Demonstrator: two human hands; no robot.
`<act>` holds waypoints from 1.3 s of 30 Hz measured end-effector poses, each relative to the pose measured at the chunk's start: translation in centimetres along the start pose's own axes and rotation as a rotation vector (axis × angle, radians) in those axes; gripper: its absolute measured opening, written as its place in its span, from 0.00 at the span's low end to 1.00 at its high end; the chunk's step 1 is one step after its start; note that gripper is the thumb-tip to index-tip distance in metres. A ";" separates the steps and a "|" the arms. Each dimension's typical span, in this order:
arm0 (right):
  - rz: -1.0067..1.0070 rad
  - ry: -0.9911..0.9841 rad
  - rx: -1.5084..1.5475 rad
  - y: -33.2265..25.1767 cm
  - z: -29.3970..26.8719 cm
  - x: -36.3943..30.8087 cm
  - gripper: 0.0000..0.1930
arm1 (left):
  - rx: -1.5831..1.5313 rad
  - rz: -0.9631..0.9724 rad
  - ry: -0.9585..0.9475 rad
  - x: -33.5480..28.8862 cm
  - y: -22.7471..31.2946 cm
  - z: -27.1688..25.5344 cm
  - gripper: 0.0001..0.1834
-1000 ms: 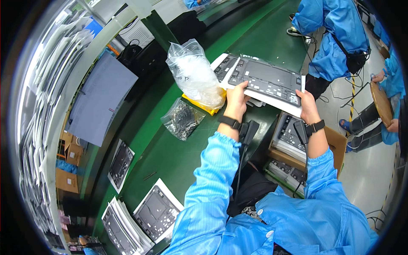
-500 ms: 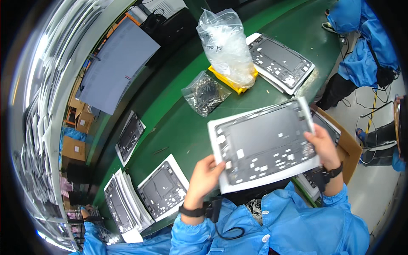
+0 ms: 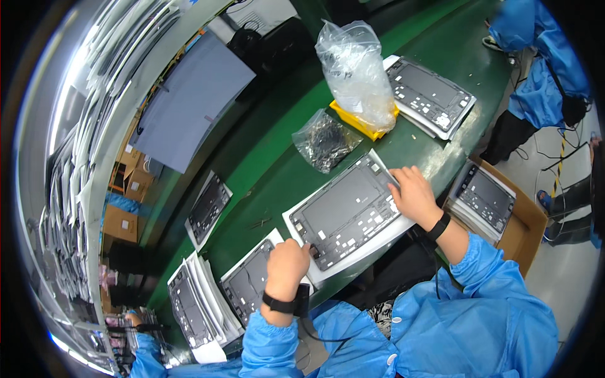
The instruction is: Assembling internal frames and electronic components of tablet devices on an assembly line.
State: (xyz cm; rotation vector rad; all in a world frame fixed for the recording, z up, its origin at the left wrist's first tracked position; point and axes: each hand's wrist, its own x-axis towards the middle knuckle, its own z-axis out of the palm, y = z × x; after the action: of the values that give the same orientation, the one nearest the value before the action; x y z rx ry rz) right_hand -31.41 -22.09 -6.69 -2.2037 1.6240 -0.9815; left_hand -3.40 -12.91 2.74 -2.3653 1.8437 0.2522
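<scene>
A flat black tablet-sized panel (image 3: 343, 211) with small white patches lies with a white sheet (image 3: 384, 236) under it on the green table. My left hand (image 3: 288, 264) is closed at the panel's left end, its thumb at the corner. Curled over the right end is my right hand (image 3: 414, 194), with the thumb on the rim. Undersides of both grips are hidden. Partly behind my left hand lies a similar panel (image 3: 249, 274) on paper.
A paper-interleaved panel stack (image 3: 192, 305) sits at the left; another panel (image 3: 208, 208) lies beyond. A yellow tray (image 3: 362, 123) bears a clear bag (image 3: 353, 69), beside a bag of dark parts (image 3: 324, 140). More panels (image 3: 428, 88) lie far right. A cardboard box (image 3: 526, 242) holds panels.
My hands have brought the panel and its sheet down and left from in front of me onto the table. The box at the right now shows more fully.
</scene>
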 end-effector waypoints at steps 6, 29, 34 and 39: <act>0.040 0.009 0.070 -0.6 0.9 -1.2 0.18 | -0.409 0.543 0.412 10.0 6.7 -9.3 0.10; 0.003 0.087 0.104 -0.3 1.1 -1.0 0.09 | -0.158 0.337 0.620 22.8 8.4 -6.1 0.09; -0.015 0.042 0.138 -0.7 1.8 -0.8 0.13 | -0.983 0.328 0.351 33.1 3.1 -2.7 0.07; 0.004 0.122 0.174 -4.5 -1.3 4.2 0.16 | -1.396 0.400 0.138 27.5 3.9 -4.2 0.05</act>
State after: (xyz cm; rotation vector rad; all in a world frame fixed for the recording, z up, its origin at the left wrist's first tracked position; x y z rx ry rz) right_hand -28.19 -24.04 -1.72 -2.0621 1.5270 -1.2279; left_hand -0.39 -40.80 0.99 -2.5326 2.6749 2.0172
